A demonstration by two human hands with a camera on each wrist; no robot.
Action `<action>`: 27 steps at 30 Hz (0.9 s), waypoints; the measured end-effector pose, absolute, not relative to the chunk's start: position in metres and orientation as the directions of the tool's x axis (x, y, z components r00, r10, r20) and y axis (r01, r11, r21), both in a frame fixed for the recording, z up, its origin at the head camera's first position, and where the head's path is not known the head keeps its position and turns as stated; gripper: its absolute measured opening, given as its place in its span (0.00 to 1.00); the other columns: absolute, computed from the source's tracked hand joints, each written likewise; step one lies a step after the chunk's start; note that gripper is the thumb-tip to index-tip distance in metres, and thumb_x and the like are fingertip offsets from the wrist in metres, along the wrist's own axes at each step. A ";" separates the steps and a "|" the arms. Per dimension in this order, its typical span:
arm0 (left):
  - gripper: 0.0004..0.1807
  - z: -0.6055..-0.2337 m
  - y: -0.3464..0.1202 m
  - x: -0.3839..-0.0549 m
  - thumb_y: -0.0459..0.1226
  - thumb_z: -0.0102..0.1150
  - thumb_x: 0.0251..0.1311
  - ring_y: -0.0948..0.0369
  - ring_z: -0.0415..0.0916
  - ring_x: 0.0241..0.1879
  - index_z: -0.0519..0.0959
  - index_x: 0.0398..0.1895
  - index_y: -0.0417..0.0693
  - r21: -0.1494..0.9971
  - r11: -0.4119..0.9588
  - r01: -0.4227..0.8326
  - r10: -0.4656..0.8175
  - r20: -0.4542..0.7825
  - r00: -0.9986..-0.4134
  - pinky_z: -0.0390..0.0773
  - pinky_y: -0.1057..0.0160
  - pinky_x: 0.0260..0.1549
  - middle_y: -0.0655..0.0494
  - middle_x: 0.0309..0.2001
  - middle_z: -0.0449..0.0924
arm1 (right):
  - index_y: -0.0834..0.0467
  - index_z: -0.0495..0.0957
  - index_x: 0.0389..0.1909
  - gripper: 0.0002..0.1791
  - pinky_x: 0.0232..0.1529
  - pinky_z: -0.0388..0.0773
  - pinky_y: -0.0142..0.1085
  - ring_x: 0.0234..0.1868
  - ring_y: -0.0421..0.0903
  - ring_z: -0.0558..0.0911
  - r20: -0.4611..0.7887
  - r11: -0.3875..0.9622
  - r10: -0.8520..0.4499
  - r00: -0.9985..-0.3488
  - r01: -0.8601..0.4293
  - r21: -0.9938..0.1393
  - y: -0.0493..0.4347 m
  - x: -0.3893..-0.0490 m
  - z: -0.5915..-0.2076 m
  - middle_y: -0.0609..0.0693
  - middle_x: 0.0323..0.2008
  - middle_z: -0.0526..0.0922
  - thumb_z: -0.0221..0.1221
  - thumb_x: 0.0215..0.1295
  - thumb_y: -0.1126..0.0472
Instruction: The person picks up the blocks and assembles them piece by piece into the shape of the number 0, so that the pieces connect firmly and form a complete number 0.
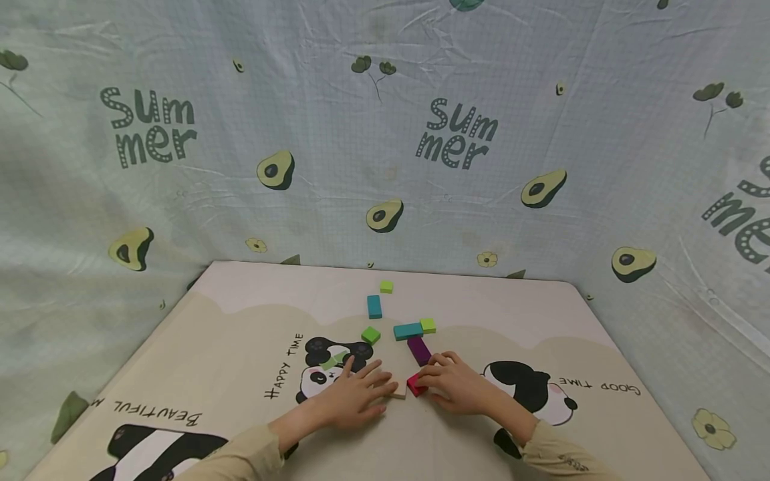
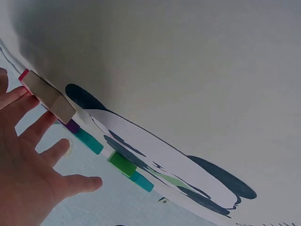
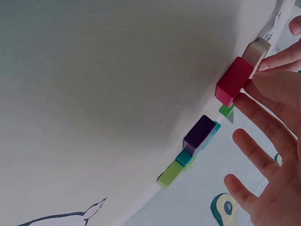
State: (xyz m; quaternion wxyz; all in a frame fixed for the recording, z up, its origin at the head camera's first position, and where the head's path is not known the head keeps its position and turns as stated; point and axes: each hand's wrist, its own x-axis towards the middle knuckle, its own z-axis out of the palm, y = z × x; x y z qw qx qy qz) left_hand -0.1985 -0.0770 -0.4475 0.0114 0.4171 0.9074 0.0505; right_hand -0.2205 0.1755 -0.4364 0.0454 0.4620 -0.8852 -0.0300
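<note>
Pale avocado-print sheeting (image 1: 325, 133) stands behind a beige panda-print tabletop (image 1: 240, 347)

Red block (image 3: 234, 81): right hand (image 3: 284, 178) touches it. Beige block (image 3: 257, 51) sits just beside. Purple block (image 3: 200, 132) lies apart.

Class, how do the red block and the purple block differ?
Colour: the red block is bright pinkish red; the purple block is dark. Contact: the right hand touches the red block, but not the purple block. Neighbours: the red block sits beside the plain wooden block, the purple block beside a teal block. Both are oblong and lie on the table.
</note>
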 end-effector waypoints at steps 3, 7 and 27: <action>0.24 -0.450 -0.077 -0.200 0.49 0.40 0.64 0.49 0.52 0.66 0.64 0.62 0.58 0.089 0.644 0.760 0.761 0.036 -0.648 0.51 0.34 0.56 0.56 0.63 0.64 | 0.46 0.77 0.44 0.13 0.54 0.65 0.44 0.47 0.42 0.70 0.057 0.575 -0.818 -0.572 -0.814 0.087 0.175 -0.220 -0.437 0.41 0.45 0.79 0.57 0.57 0.55; 0.23 -0.451 -0.076 -0.202 0.49 0.41 0.64 0.49 0.52 0.66 0.65 0.62 0.58 0.090 0.641 0.762 0.762 0.044 -0.646 0.52 0.34 0.56 0.56 0.62 0.64 | 0.46 0.77 0.44 0.13 0.53 0.66 0.44 0.46 0.42 0.71 0.067 0.570 -0.821 -0.566 -0.816 0.092 0.175 -0.221 -0.438 0.41 0.44 0.79 0.57 0.57 0.55; 0.18 -0.452 -0.095 -0.253 0.39 0.57 0.55 0.57 0.72 0.49 0.75 0.49 0.43 -0.017 0.517 0.856 0.783 0.414 -0.465 0.71 0.58 0.51 0.50 0.47 0.76 | 0.47 0.78 0.43 0.13 0.51 0.66 0.45 0.46 0.44 0.72 0.096 0.571 -0.820 -0.565 -0.818 0.066 0.176 -0.223 -0.440 0.42 0.43 0.80 0.58 0.55 0.57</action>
